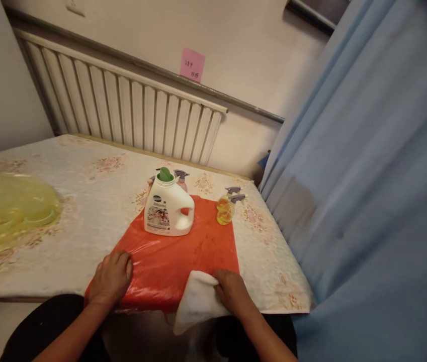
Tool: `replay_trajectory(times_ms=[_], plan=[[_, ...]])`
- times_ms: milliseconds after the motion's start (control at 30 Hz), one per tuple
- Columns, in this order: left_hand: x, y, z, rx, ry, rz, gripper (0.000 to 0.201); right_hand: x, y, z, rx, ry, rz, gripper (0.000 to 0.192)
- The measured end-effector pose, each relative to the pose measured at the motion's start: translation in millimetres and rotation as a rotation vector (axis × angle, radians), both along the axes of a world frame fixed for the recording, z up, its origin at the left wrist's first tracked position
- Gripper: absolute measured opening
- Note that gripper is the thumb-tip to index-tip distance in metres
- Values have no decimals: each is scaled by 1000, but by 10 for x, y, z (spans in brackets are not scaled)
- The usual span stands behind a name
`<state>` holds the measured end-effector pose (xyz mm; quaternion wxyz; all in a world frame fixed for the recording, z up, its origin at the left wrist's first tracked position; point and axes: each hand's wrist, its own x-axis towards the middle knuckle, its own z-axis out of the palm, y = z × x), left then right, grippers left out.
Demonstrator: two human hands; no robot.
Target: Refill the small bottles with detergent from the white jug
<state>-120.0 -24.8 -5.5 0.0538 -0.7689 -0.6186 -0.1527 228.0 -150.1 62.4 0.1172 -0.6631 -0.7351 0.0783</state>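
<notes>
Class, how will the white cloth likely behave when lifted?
The white cloth is probably floppy: it droops below the right hand, past the edge of the red plastic sheet. It looks thin, so it should be light.

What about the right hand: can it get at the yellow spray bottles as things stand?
Probably yes: nothing stands between the right hand and the yellow spray bottles, and the white jug is off to their left. It grips a white cloth, though, which may hinder grasping.

The jug (168, 213) stands on the sheet (160, 269), behind the cloth (197, 299).
</notes>
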Motion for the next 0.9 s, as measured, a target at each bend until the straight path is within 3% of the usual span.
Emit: replay_trajectory(times_ms=[267, 367, 467, 533, 633, 800, 900], plan=[[12, -11, 7, 8, 3, -2, 28, 10, 110, -294, 72, -14, -64, 32], [12, -4, 0, 5, 5, 1, 28, -41, 32, -428, 273, -15, -83, 45], [8, 4, -12, 3, 9, 1, 28, -134, -143, -571, 446, 39, 71, 43], [6, 6, -20, 2, 14, 0, 28, -188, -243, -654, 412, 59, 249, 48], [5, 5, -32, 0, 22, 6, 29, -197, -268, -763, 285, -3, 422, 75], [10, 6, -44, -8, 32, 17, 27, -121, -150, -909, 291, -116, 435, 72], [9, 12, -46, -9, 35, 24, 28, -138, -149, -891, 274, -112, 407, 72]])
